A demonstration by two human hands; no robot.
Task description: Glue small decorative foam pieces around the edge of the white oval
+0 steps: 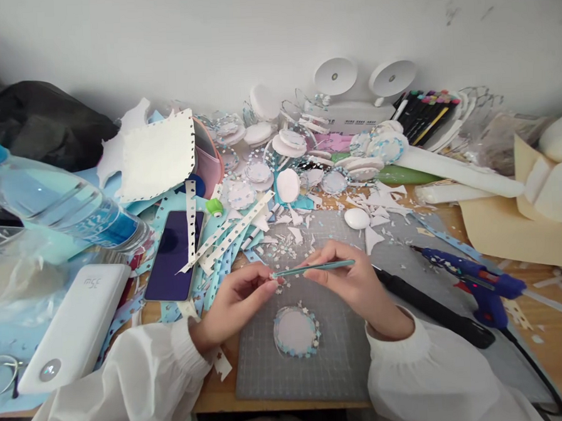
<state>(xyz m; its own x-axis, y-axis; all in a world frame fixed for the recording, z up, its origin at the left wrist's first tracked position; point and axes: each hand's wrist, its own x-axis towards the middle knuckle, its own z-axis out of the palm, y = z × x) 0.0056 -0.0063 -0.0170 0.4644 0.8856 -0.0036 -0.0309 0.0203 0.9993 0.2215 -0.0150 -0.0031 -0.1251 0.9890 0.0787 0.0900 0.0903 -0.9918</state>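
Note:
Teal tweezers (328, 266) lie nearly level in my right hand (341, 279), pinched between thumb and fingers. Their tips point left and meet a tiny white star (274, 275) at the fingertips of my left hand (243, 300), whose thumb and index finger are pressed together. Below both hands, a round white disc (295, 330) edged with small blue and white stars lies flat on the grey cutting mat (341, 371). Loose white stars and paper bits (283, 251) are scattered on the mat just beyond my hands.
Left are a phone (170, 260), a white power bank (77, 328), a leaning water bottle (73, 202) and punched paper strips (239, 231). Decorated discs (289, 144) pile up behind. On the right lie a blue glue gun (487, 281) and a black-handled tool (432, 306).

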